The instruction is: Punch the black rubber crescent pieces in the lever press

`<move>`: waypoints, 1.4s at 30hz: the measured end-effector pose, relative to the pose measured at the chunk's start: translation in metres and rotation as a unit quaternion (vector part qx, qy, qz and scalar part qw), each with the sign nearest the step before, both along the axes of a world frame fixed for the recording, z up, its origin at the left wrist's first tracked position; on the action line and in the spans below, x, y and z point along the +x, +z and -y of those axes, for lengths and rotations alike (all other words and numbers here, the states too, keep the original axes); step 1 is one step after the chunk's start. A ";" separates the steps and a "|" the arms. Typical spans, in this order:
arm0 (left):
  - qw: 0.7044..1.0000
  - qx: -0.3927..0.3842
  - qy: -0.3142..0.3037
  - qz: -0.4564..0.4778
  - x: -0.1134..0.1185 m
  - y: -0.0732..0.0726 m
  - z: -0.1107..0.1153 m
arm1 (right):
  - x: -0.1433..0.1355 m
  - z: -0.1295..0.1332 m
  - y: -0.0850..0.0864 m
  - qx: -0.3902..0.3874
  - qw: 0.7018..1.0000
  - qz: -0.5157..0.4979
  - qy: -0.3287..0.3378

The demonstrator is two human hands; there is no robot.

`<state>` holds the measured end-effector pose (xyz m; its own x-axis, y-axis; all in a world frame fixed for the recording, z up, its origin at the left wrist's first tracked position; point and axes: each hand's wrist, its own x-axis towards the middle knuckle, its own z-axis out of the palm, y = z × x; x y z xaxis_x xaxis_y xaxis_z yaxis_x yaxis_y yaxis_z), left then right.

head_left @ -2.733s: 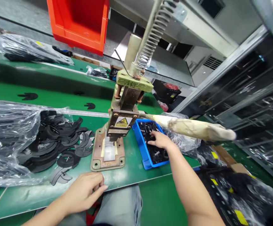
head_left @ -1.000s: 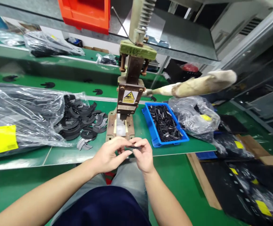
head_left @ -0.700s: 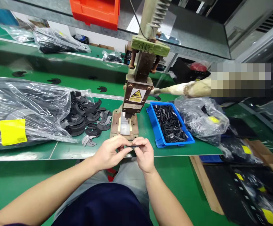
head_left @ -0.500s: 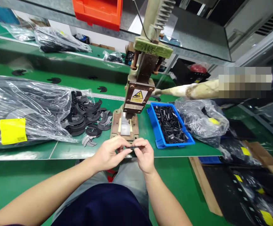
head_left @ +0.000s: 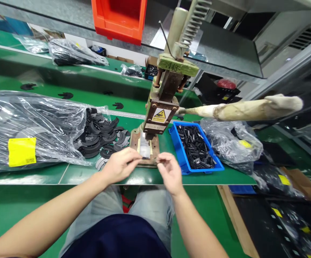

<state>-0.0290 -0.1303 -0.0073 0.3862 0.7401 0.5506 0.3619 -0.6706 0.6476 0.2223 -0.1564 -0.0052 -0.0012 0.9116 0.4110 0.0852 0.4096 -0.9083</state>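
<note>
In the head view my left hand [head_left: 123,164] reaches over the front of the press base [head_left: 134,142]. Its thumb and fingertips pinch one end of a small black part [head_left: 146,158], which lies at the near end of the pale, translucent fixture block [head_left: 145,147]. My right hand [head_left: 170,172] is at the base's right front corner, fingers bent and thumb a little apart, with nothing visible between them. Above the fixture stands the hand press's ram housing [head_left: 159,114], bearing a yellow warning label. The part's far end and details are too small to make out.
Right of the press stands a blue tray [head_left: 183,157] of small black parts. Curved black and grey pieces [head_left: 101,132] spill from a clear plastic bag [head_left: 50,125] at left. The press lever [head_left: 238,109] juts right, above another bag [head_left: 233,143]. An orange bin [head_left: 119,21] hangs overhead.
Both hands held the small black part before the press; the left has carried it forward onto the fixture. My right hand has let go and moved slightly right. The view has shifted slightly.
</note>
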 end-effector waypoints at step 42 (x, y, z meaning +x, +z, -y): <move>0.893 0.015 0.128 -0.430 -0.092 0.039 -0.124 | 0.010 -0.008 0.063 0.355 0.922 0.072 -0.139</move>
